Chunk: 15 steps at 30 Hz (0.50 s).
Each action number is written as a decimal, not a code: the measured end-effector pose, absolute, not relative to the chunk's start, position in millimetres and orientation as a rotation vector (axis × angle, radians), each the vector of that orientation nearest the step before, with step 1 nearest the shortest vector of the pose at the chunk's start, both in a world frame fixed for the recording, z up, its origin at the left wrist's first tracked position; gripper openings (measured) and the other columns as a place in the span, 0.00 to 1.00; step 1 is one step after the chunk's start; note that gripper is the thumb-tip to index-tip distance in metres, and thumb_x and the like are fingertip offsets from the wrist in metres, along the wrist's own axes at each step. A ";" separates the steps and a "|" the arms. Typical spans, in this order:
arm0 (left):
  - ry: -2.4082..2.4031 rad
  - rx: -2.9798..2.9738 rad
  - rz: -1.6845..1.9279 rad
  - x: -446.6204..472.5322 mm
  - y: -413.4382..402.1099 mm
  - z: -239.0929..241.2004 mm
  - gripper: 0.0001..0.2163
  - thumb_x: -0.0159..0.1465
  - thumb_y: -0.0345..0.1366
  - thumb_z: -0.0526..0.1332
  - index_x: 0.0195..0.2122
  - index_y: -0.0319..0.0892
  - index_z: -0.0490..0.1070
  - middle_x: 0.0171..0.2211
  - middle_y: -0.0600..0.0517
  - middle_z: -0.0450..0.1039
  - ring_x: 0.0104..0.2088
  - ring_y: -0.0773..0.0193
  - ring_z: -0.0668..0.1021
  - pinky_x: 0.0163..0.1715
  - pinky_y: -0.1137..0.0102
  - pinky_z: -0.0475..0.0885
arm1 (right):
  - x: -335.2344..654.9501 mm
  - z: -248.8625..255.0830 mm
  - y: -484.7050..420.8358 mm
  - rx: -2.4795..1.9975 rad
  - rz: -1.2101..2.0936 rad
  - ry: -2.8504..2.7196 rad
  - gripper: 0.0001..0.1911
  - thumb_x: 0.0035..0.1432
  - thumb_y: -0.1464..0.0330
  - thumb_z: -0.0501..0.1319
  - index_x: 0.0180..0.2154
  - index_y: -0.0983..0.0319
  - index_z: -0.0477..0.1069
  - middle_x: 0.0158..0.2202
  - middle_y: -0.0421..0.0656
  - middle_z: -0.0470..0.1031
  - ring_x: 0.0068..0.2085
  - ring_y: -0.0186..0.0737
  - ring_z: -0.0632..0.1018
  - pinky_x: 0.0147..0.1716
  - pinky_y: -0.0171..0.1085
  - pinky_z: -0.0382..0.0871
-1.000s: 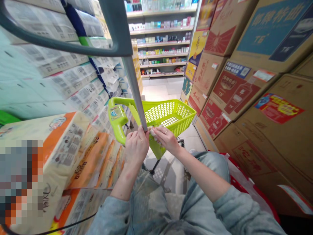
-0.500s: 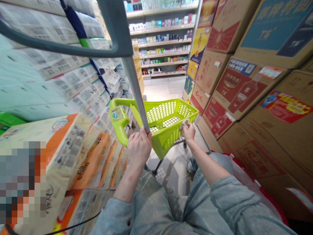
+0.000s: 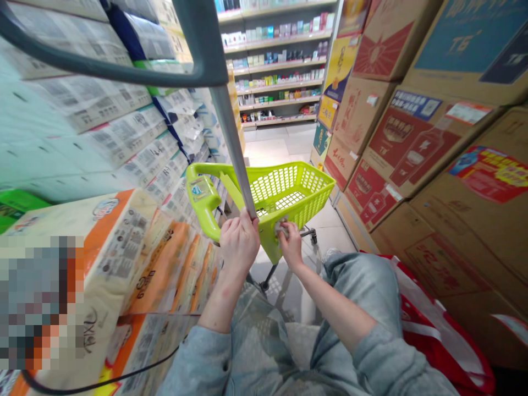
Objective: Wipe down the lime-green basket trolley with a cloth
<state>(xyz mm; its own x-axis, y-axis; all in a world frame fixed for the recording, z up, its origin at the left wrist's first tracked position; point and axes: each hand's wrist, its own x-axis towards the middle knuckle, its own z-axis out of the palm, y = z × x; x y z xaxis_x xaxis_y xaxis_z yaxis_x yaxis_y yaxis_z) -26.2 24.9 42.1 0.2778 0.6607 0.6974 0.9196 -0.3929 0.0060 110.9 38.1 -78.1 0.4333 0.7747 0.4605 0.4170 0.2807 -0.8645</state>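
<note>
Where tiled floor [image 3: 289, 137] spreads beneath green cart [image 3: 310, 206], cartons [image 3: 408, 144] right of cart, stocked shelves [image 3: 284, 86] beyond: left hand [image 3: 240, 240] grips pole [image 3: 233, 143] beside cart, right hand [image 3: 292, 245] pinches cloth [image 3: 280, 226] against cart's side.

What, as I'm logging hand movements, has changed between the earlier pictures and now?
The right hand, holding a pale crumpled wad, first went from beside the left hand out along the green basket's side, then came back towards the left hand. Nothing was visibly taken up or let go. The left hand stayed at the grey pole.
</note>
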 end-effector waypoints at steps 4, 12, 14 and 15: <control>-1.429 -2.152 -0.878 -25.1 25.1 41.0 0.20 0.67 0.39 0.48 0.54 0.28 0.62 0.29 0.43 0.74 0.34 0.57 0.76 0.41 0.62 0.65 | 132.4 -67.1 54.6 -1.367 0.271 -1.083 0.08 0.51 0.73 0.53 0.34 0.60 0.67 0.39 0.46 0.68 0.45 0.44 0.70 0.49 0.43 0.64; -1.453 -2.135 -0.851 -22.5 26.2 40.1 0.20 0.67 0.38 0.47 0.55 0.29 0.61 0.29 0.43 0.74 0.33 0.56 0.76 0.40 0.62 0.65 | 121.7 -111.9 34.3 -1.334 0.470 -1.311 0.10 0.48 0.74 0.53 0.31 0.60 0.70 0.39 0.46 0.70 0.44 0.45 0.73 0.45 0.43 0.67; -1.453 -2.145 -0.866 -22.3 26.0 39.2 0.20 0.67 0.38 0.48 0.55 0.30 0.61 0.29 0.43 0.74 0.34 0.56 0.76 0.40 0.62 0.65 | 121.7 -117.6 32.0 -1.361 0.500 -1.283 0.10 0.48 0.73 0.54 0.32 0.60 0.72 0.38 0.46 0.72 0.43 0.45 0.73 0.44 0.43 0.67; -1.454 -2.152 -0.878 -22.2 25.9 38.7 0.20 0.67 0.38 0.48 0.56 0.30 0.61 0.30 0.42 0.74 0.34 0.56 0.76 0.41 0.62 0.65 | 122.4 -116.2 32.8 -1.371 0.495 -1.244 0.10 0.49 0.72 0.54 0.32 0.60 0.73 0.37 0.47 0.72 0.42 0.45 0.74 0.43 0.43 0.68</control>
